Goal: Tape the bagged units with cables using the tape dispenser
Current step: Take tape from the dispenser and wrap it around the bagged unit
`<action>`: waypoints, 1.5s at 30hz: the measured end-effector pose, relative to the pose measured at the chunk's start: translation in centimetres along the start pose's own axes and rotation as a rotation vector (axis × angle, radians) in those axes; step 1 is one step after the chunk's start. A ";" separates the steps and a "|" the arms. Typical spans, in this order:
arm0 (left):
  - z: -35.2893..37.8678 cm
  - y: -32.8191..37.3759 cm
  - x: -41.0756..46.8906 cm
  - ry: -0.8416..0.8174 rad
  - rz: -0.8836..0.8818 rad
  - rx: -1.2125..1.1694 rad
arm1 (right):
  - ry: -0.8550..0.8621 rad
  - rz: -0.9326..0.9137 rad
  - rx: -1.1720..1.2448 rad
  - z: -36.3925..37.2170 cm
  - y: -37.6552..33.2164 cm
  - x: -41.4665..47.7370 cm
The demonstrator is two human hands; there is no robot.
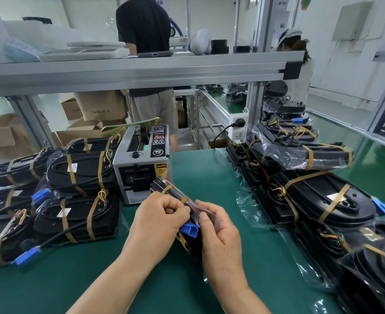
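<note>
The bagged unit [192,244] was found held on edge just above the bench [187,279], directly in front of the tape dispenser [141,168] and between both hands. The left hand [162,217] had its fingers curled, its grip pinching the upper edge of the unit. The right hand [218,230] met it at the same place, its grip a thumb-and-forefinger pinch on that edge. Whether tape or only bag film lay under the fingertips could not be determined. One tape band [167,189] crossed the far end of the unit, and the blue connector [189,230] of its cable lay against the near part, between the hands. The edgewise hold is judged to expose both faces so that a strip can be wrapped over the cable and pressed down, with the dispenser kept close. A left pile [80,175] and a right pile [323,200] of banded units flanked the working area.
</note>
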State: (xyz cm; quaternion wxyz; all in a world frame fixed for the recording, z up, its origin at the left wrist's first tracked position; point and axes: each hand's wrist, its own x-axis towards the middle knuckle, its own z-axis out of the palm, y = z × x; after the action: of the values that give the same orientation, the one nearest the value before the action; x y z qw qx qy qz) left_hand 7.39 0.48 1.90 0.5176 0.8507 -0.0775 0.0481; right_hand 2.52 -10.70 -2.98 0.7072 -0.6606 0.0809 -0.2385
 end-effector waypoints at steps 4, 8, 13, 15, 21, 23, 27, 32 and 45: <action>0.0 -0.1 0.0 0.004 0.030 0.012 | 0.004 -0.002 0.010 0.0 0.2 0.1; -0.1 -0.1 0.0 0.004 0.029 0.015 | -0.002 -0.006 0.019 0.1 0.2 0.1; -0.2 0.0 0.1 0.004 0.012 0.029 | 0.002 -0.006 0.017 0.1 0.1 0.0; -0.2 0.2 0.0 0.016 -0.005 0.032 | 0.006 0.000 0.019 0.1 0.1 0.0; 0.1 0.6 0.2 0.060 -0.171 -0.084 | 0.011 0.005 0.022 0.1 -0.1 -0.1; 0.0 0.5 0.3 0.037 -0.171 -0.085 | 0.010 0.000 0.015 0.1 -0.1 -0.1; 0.0 0.4 0.9 0.054 -0.176 -0.088 | 0.007 -0.020 -0.016 0.1 -0.1 -0.1; 0.3 0.2 1.1 0.028 -0.106 -0.075 | 0.019 -0.008 0.000 0.0 -0.3 0.0; -0.5 -0.5 1.0 -0.037 -0.023 -0.039 | 0.015 0.057 -0.061 -0.5 -1.2 0.0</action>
State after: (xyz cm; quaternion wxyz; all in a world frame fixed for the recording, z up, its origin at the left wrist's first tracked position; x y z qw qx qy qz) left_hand 8.46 1.09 1.86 0.5331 0.8420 -0.0783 0.0251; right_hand 2.05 -11.21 -1.88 0.6927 -0.6773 0.1124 -0.2208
